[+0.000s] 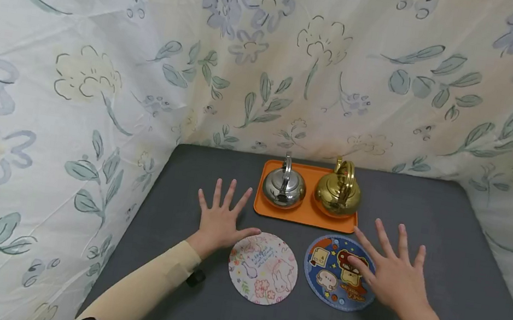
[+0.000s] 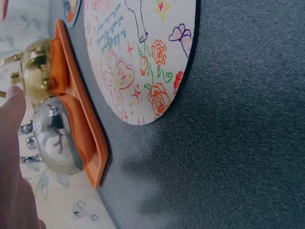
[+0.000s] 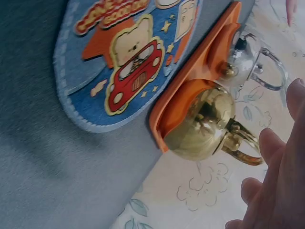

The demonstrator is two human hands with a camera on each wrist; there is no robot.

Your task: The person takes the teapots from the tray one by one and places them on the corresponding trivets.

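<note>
My left hand [image 1: 218,226] is spread wide over the table, holding nothing, its thumb overlapping the edge of a round pale mat [image 1: 263,269] with flower and rabbit drawings. On the other side my right hand [image 1: 395,280] is spread too, its thumb and index finger over a round blue mat [image 1: 329,270] with cartoon figures. Behind the mats lies an orange tray [image 1: 305,211]. A silver kettle [image 1: 284,189] stands on its left half and a gold kettle [image 1: 337,195] on its right half, both with upright handles. The wrist views show the kettles [image 3: 200,124] beyond the fingers.
A dark grey table [image 1: 157,289] carries everything. Floral cloth [image 1: 269,73] hangs behind its far edge and along the left and right sides. The tray sits close to that far edge.
</note>
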